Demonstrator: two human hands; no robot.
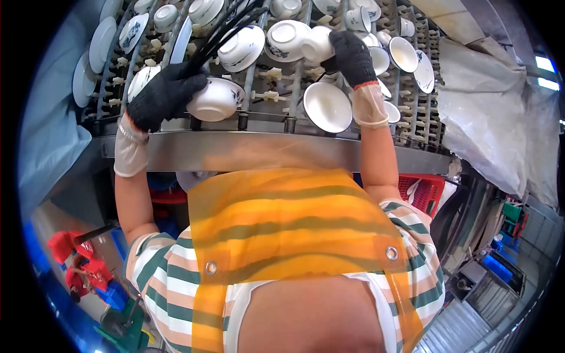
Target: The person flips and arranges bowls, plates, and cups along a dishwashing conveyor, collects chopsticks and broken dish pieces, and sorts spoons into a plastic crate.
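Left hand [162, 97] gripping sticks [225, 34], right hand [353, 59] gripping bowl [316, 46]

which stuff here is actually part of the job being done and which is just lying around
Part of the job:
left hand, holding dark sticks
right hand, fingers around a small white bowl
pegged rack, bearing other bowls and plates

Just around:
red basket
plastic sheet, beside the rack
blue container, in the background

Black sticks [226, 36] partly cut off by the top edge; their lower ends hidden by the left hand [165, 97]. Background person in red [101, 270]: handwork too small to tell.
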